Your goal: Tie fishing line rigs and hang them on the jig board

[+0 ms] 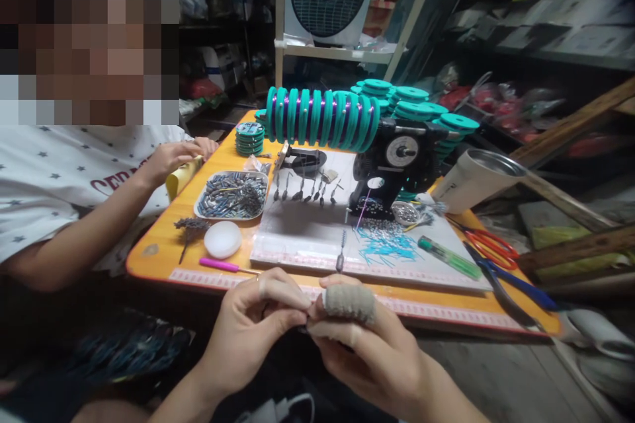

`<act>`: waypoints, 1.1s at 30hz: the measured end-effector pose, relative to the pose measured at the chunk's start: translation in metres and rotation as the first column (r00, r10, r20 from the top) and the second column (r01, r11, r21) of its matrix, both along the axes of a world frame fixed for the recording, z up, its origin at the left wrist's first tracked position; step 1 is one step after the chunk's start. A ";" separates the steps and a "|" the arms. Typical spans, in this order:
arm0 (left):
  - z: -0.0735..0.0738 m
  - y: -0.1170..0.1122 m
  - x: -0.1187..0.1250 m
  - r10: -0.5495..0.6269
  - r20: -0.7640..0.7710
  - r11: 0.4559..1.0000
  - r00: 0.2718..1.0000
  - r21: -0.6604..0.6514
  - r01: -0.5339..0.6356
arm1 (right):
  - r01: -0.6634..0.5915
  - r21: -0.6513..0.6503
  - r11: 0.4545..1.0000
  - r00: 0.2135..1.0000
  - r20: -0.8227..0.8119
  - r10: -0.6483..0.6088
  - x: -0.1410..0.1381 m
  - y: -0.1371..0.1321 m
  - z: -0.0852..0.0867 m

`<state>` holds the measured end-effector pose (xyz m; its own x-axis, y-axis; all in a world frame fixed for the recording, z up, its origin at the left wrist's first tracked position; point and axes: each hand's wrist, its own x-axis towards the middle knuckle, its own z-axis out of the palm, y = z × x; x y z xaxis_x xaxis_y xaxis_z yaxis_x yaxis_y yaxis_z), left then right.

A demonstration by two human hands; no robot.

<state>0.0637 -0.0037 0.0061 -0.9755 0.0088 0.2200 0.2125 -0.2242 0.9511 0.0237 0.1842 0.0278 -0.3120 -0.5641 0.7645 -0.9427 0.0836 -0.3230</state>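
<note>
1. The bench (159, 244) shows a rounded near-left corner; its near edge runs across the view behind both hands.
2. The white board (302, 238) stops short of that edge — its pale surface shows between a far row of dark weights (298, 195) and its near rim.
3. On the right, a green tube (449, 258) and blue-handled pliers (523, 286) crowd the corner.
4. On the left, a magenta-handled tool (218, 265) lies by the near edge, its shaft pointing toward the hands; a white tray (229, 217) of metal pieces sits beyond.
5. The left hand (248, 330) and right hand (381, 347) angle inward, fingers curled, tips meeting; a grey wrap (350, 304) covers one right finger.
6. Each grip is narrow — the fingers hide whether anything is pinched, so I cannot tell.
7. A spring-topped weight (340, 262) lies at the board's near side, just beyond the right hand.
8. At far left, a co-worker's forearm (99, 225) reaches the bench's side.
</note>
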 end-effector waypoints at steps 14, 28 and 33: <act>-0.042 -0.050 0.010 0.445 -0.496 0.584 0.746 -0.471 -0.661 | 0.083 -0.083 0.993 0.996 0.045 -0.079 0.014 -0.038 -0.009; -0.059 -0.062 0.016 0.136 -0.788 0.218 0.600 -0.567 -0.794 | 0.246 -0.145 0.958 0.960 0.171 -0.220 0.017 -0.019 -0.018; -0.033 -0.010 0.024 0.308 -0.560 0.585 0.769 -0.526 -0.618 | 0.361 -0.182 0.915 0.891 0.357 -0.281 0.023 -0.024 -0.027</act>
<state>0.0873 -0.0136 -0.0272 -0.7192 -0.1305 0.6825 0.4589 0.6483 0.6076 0.0464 0.1602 0.0005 -0.6923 -0.2058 0.6917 -0.7206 0.2475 -0.6476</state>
